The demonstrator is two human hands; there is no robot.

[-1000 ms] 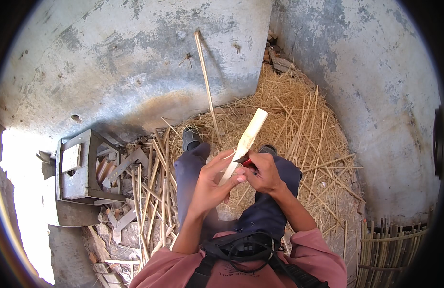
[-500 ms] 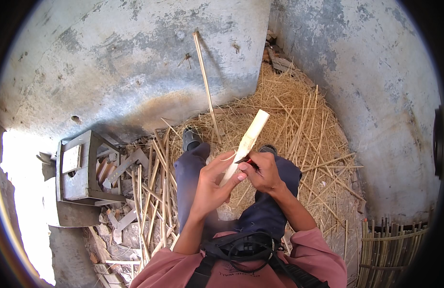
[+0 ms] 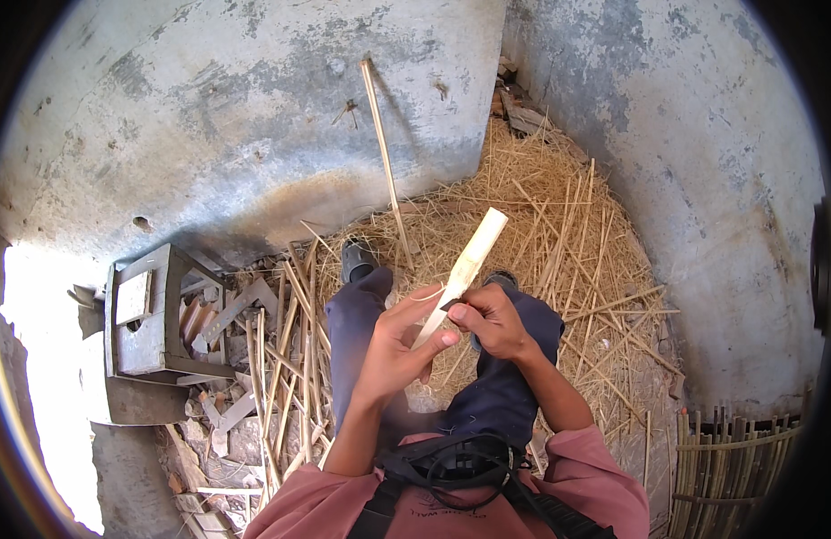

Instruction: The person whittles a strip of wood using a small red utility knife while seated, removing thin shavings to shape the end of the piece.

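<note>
A pale split piece of wood, probably bamboo, slants up and to the right before me. It has a notched, uneven stretch near its middle. My left hand is closed round its lower part, with the thumb along the near side. My right hand grips a small knife; its dark blade lies against the wood's right edge, and its handle is hidden in my fingers. A thin curled shaving stands off the wood beside my left fingers.
Straw-like shavings and loose strips cover the floor around my feet. Long sticks lie at the left beside a wooden box frame. One thin stick leans on the wall. A slatted basket stands at lower right.
My right hand has shifted and turned slightly, with its thumb now nearer the knife blade; the red part of the knife no longer shows. The wood has tilted slightly to the right.
</note>
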